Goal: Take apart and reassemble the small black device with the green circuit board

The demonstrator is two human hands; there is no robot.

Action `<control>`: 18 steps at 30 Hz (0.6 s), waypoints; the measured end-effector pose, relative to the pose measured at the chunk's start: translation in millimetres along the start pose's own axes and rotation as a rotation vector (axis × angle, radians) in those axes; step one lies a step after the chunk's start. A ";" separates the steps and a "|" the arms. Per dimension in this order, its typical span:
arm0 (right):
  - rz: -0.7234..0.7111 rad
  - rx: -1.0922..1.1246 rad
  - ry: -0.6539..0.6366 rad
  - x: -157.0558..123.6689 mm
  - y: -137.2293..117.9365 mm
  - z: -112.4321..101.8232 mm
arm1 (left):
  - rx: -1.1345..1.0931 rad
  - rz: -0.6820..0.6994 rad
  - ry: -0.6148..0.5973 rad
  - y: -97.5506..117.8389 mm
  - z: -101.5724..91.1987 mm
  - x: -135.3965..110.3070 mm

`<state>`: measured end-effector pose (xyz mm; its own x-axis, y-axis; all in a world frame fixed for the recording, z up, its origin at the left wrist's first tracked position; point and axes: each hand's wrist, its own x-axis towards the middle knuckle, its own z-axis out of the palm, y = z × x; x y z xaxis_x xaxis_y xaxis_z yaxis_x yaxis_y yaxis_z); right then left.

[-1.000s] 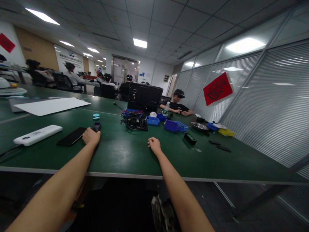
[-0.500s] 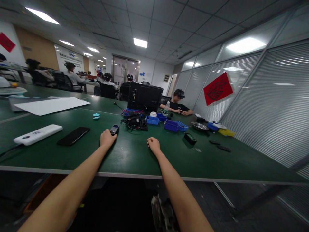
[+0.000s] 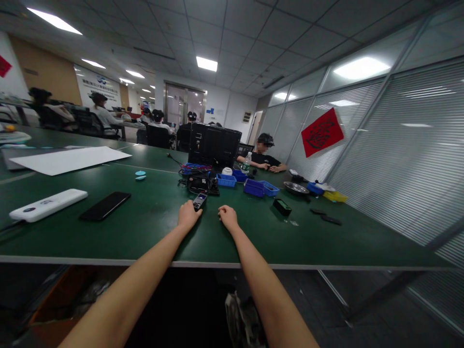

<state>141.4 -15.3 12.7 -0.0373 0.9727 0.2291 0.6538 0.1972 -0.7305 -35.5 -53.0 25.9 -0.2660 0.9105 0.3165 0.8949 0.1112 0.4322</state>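
My left hand [image 3: 188, 215] is closed round the lower end of a small dark handheld device [image 3: 200, 200] with a little screen and a grey face, at the middle of the green table [image 3: 152, 241]. The device's far end shows past my fingers. Just to the right, my right hand [image 3: 228, 217] rests on the tabletop with its fingers curled in, and nothing shows in it. A tangle of black cables and a black adapter [image 3: 198, 181] lies just beyond the device.
A black phone [image 3: 106, 206] and a white power strip-like bar [image 3: 50, 205] lie at left. Blue bins [image 3: 254, 187], a black box with a green display [image 3: 282, 207] and a metal dish [image 3: 296, 188] are at right. Behind stands a monitor [image 3: 214, 146]; a person [image 3: 266, 157] sits across.
My left hand has moved right with the handheld device, closer to my right hand and the black adapter. My right hand stays in about the same place. The view has turned slightly.
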 end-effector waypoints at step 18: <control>0.002 -0.438 0.185 -8.0 -9.8 -0.7 | -0.134 0.298 -0.177 27.2 17.5 -12.1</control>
<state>135.8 -25.0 18.5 0.0734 0.9270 0.3677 0.9125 0.0863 -0.3998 -1.7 -54.1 19.1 0.0759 0.9510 0.2996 0.8658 -0.2119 0.4533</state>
